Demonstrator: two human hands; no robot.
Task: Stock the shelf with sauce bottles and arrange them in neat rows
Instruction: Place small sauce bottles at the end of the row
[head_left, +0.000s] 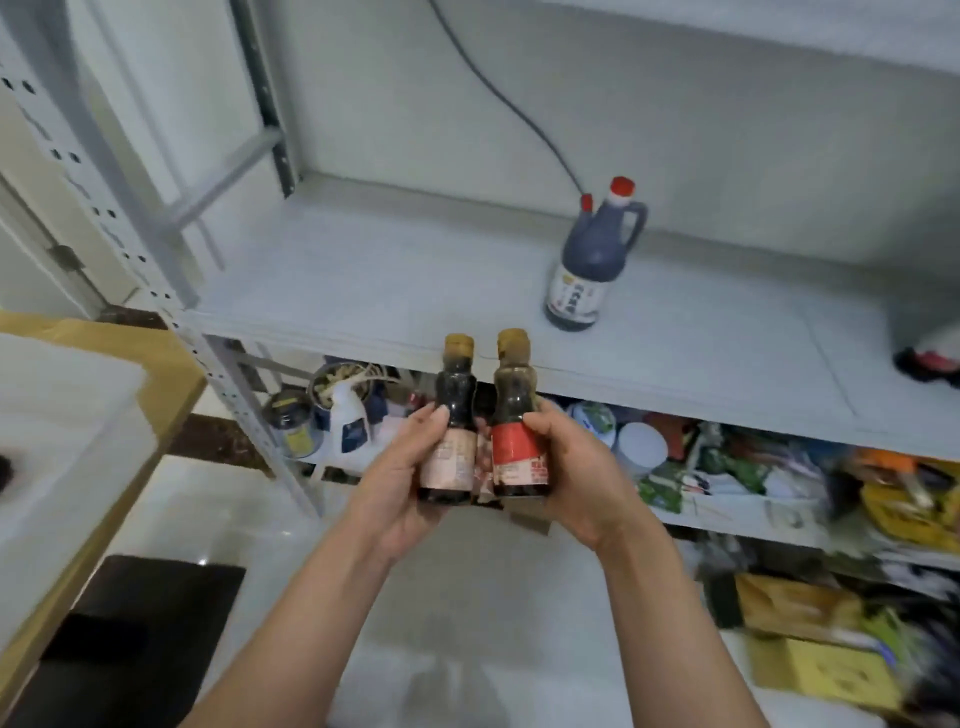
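My left hand (402, 483) grips a small dark sauce bottle with a pale label and a gold cap (453, 421). Beside it, my right hand (576, 478) grips a second small dark bottle with a red label (519, 431). Both bottles are upright, side by side, just below and in front of the front edge of the grey shelf (389, 291). On that shelf, at the right of centre, stands a large dark sauce jug with a handle and a red cap (592, 260).
A dark cable (498, 93) runs down the back wall to the jug. A dark and red object (930, 358) lies at the shelf's right edge. The lower shelf (727, 467) is crowded with jars, bottles and packets. A cardboard box with white foam (67, 415) sits at left.
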